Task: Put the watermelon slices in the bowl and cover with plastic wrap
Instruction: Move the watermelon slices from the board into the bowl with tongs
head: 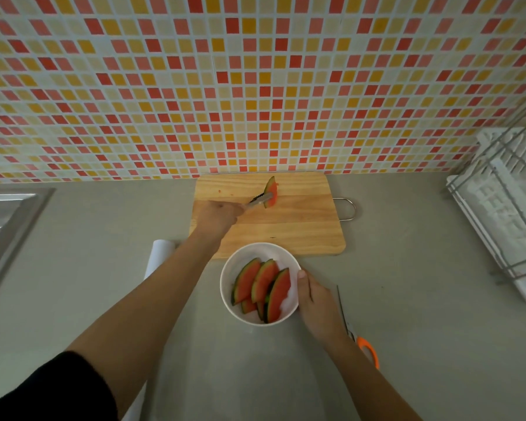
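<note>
Tongs (pixel 260 199) in left hand (pixel 217 214) pinch last watermelon slice (pixel 271 192) on cutting board (pixel 301 226); right hand (pixel 315 302) grips bowl (pixel 234 262) rim; scissors (pixel 357 332), wrap roll (pixel 160 253) flank it.

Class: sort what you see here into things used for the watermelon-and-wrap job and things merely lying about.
In use: tongs, last slice, cutting board, bowl, plastic wrap roll.
Lying about: scissors, dish rack, sink.
</note>
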A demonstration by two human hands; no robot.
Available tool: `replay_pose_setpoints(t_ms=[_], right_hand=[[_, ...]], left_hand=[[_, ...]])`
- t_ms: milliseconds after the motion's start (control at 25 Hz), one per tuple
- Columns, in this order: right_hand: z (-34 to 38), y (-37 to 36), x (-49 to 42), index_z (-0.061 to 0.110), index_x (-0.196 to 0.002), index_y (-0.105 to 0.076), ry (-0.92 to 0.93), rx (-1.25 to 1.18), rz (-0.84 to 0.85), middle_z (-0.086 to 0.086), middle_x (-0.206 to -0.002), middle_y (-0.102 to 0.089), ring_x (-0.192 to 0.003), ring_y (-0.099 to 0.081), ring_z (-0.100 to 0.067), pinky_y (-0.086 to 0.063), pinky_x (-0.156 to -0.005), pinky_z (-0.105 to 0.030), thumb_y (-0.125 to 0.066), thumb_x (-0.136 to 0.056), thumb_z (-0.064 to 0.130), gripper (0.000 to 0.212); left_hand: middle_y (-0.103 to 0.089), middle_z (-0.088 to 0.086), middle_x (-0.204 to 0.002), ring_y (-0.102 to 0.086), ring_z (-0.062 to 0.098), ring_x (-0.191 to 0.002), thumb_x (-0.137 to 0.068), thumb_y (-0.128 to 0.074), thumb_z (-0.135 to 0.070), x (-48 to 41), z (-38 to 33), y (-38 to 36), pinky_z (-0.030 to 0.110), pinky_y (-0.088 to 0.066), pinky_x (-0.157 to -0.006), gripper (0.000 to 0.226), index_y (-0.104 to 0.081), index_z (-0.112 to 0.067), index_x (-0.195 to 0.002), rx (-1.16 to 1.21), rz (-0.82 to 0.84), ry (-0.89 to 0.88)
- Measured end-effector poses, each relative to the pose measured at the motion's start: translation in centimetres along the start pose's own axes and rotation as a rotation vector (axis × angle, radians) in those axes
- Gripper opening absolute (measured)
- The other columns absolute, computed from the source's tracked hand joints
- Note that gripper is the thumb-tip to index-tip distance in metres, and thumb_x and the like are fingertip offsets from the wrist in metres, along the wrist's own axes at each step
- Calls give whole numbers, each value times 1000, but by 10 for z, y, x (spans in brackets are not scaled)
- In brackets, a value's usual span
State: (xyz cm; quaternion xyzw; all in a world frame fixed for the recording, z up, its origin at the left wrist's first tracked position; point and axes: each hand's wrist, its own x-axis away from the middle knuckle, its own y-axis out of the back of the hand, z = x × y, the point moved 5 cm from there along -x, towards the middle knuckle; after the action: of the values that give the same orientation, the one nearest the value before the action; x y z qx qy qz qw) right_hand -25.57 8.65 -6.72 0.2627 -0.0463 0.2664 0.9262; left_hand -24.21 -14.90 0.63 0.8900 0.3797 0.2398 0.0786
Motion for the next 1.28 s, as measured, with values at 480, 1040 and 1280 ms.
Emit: replay_pose_setpoints(t_ms=[480, 1040, 1280], right_hand=[[1, -1, -2, 15, -98, -65, 33, 54, -2, -1, -86, -64, -84, -60, -19, -42, -72, -27, -24, -99, 38, 47], [2, 0, -3, 29, -91, -56, 23, 77, 7, 20, -72, -55, -71, -53, 5, -36, -57, -9, -24, -99, 40, 34], [-3, -1, -5, 33, -81, -54, 28, 80, -25, 17, -69, -58, -67, -56, 4, -39, -55, -7, -28, -99, 37, 32]], left_hand=[[-35, -1, -48, -32, 14, -48, -82, -59, -26, 114, 41, 25, 23, -29, -48, 38, -56, -2, -53, -559, 188, -46], [-50, -1, -53, -52, 23, -61, -89, -48, -41, 86, 12, 53, 30, -38, -57, 33, -63, -20, -68, -635, -29, -318], [-63, 21, -102, -58, 36, -91, -97, -41, -21, -4, 39, 43, 38, -42, -72, 29, -56, 3, -103, -641, -255, -148]])
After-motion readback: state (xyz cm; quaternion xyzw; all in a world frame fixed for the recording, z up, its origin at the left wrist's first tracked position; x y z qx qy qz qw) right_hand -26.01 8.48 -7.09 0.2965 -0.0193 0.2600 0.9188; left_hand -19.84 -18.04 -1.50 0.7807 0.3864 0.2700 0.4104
